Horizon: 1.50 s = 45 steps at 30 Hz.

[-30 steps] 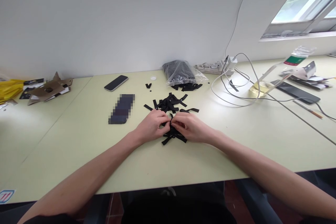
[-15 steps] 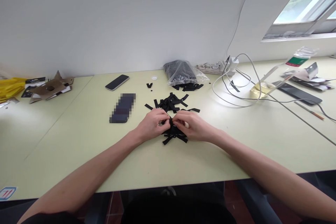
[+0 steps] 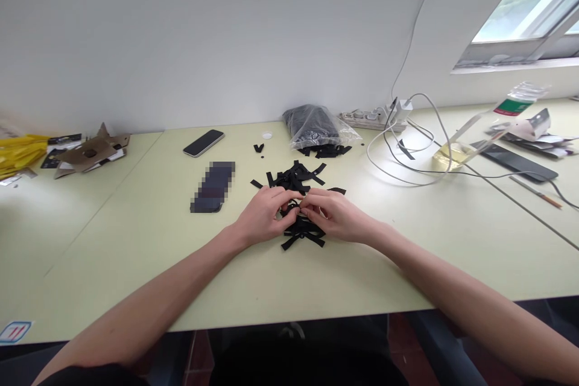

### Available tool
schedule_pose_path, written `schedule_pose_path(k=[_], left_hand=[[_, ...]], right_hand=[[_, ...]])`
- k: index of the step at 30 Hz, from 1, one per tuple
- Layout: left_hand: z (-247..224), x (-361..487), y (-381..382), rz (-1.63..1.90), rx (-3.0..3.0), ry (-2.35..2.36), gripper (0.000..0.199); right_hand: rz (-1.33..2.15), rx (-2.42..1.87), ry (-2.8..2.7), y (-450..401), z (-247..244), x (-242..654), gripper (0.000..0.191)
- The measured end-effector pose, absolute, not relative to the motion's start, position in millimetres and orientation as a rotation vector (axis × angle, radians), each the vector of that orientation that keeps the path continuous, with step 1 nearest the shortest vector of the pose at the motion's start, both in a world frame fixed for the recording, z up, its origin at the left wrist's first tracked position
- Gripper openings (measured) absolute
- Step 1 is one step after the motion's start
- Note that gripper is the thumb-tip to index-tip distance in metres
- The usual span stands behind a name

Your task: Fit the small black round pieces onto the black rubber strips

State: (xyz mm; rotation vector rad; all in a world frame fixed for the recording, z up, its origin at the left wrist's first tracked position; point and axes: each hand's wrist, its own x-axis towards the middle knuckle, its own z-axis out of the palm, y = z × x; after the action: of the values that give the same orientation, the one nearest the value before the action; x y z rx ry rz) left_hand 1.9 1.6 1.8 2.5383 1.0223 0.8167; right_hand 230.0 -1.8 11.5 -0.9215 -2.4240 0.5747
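My left hand (image 3: 268,212) and my right hand (image 3: 335,215) meet over a pile of black fabric strips (image 3: 302,230) near the middle of the table. Both are closed in a pinch, fingertips touching or nearly so. Between them shows a bit of black strip (image 3: 292,206), mostly hidden by the fingers. Just beyond the hands lies a second heap of black strips (image 3: 294,176), some carrying a small round snap-like dot.
Behind the heaps sits a clear plastic bag (image 3: 316,126) of black pieces. At left are a phone (image 3: 203,143), a pixelated dark phone-shaped object (image 3: 213,187) and torn cardboard (image 3: 90,154). Cables, a power strip (image 3: 371,117) and a cut plastic bottle (image 3: 456,154) lie right.
My left fingers have stretched toward the right hand, and the fingertips have come together over the black strip. The whole view has shifted very slightly.
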Motion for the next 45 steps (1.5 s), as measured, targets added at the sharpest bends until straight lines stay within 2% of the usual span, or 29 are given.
schedule_pose_path(k=[2, 5, 16, 27, 36, 45], left_hand=[[1.0, 1.8, 2.2, 0.81, 2.551, 1.042, 0.012], [-1.2, 1.5, 3.5, 0.811, 2.527, 1.057, 0.018], [-2.8, 2.4, 4.4, 0.761, 2.553, 1.05, 0.024], [4.4, 3.3, 2.2, 0.739, 2.443, 1.092, 0.026], [1.7, 2.2, 4.7, 0.74, 2.48, 1.063, 0.024], [0.0, 2.2, 4.4, 0.716, 2.475, 1.064, 0.022]], right_hand=[[0.568, -0.946, -2.433, -2.0, 11.7, 229.9, 0.022], [0.554, -0.988, -2.426, -0.9, 11.5, 231.0, 0.021], [0.514, -1.014, -2.444, -1.2, 19.5, 233.5, 0.022], [0.239, -1.519, -2.426, 19.5, 24.4, 266.4, 0.016], [0.101, -1.628, -2.205, 22.1, 28.3, 266.3, 0.021], [0.151, -1.596, -2.252, 22.6, 7.6, 255.8, 0.044]])
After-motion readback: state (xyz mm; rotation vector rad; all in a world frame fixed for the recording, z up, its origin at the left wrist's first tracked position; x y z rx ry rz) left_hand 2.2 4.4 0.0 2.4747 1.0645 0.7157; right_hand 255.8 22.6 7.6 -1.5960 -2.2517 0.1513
